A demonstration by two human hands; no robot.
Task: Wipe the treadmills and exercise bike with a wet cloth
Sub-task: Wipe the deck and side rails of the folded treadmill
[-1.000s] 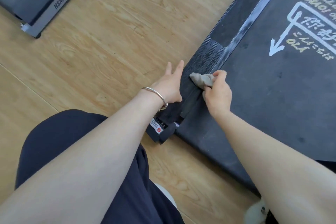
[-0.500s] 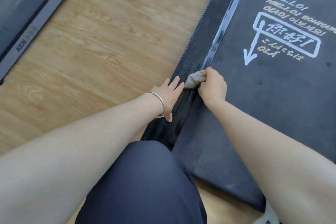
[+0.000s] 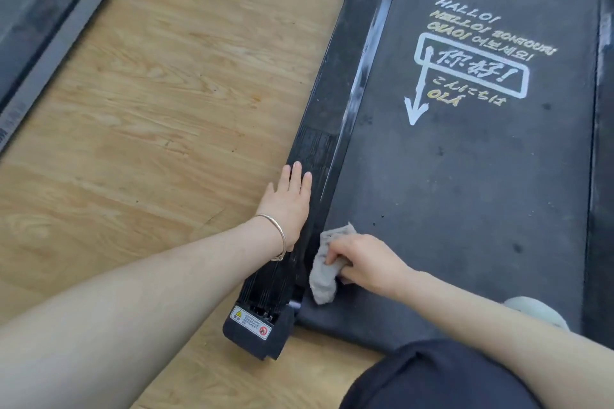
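Since a second ago the right hand (image 3: 363, 264) has drawn the cloth (image 3: 325, 271) back along the treadmill's (image 3: 465, 209) left side rail (image 3: 335, 103), toward 6 o'clock. It now grasps the bunched cloth at the seam between rail and belt, close to the rail's end cap (image 3: 255, 330).

The left hand (image 3: 287, 202) has gone from gripping the rail's edge to lying flat on it with fingers straight, holding nothing, at 11 o'clock of the cloth.

Grey smears persist on the rail's inner strip toward 12 o'clock. Judgement: this stroke ends at the near corner, and the far rail needs another pass. A second treadmill (image 3: 43, 43) lies at 10 o'clock; its condition cannot be told. No bike is in view.
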